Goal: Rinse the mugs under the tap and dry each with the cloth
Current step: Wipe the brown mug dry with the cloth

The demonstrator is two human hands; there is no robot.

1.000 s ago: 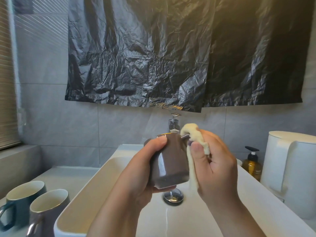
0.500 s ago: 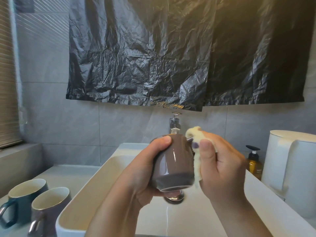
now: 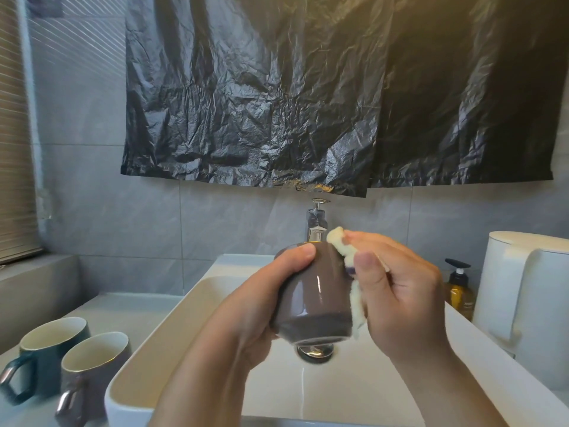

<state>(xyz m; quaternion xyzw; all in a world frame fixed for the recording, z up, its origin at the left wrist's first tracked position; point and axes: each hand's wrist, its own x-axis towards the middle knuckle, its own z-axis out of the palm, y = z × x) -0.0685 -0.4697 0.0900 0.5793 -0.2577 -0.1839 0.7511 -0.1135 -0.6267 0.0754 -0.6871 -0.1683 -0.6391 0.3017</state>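
Above the white sink (image 3: 147,359) my left hand (image 3: 258,306) grips a glossy grey-brown mug (image 3: 314,297), held with its base toward me. My right hand (image 3: 397,291) presses a pale yellow cloth (image 3: 354,300) against the mug's right side, and the cloth's top end pokes out above my fingers. The chrome tap (image 3: 316,223) stands behind the mug, with no water visible from it. On the counter at lower left stand a dark teal mug (image 3: 43,359) and a grey mug (image 3: 89,374), both upright.
A white kettle (image 3: 523,297) and an amber pump bottle (image 3: 458,294) stand to the right of the sink. The chrome drain plug (image 3: 315,351) shows below the held mug. Black plastic sheeting (image 3: 308,94) hangs on the tiled wall above the tap.
The held mug has turned slightly in my left hand while my right hand shifted the cloth along its right side. The view moved a little.
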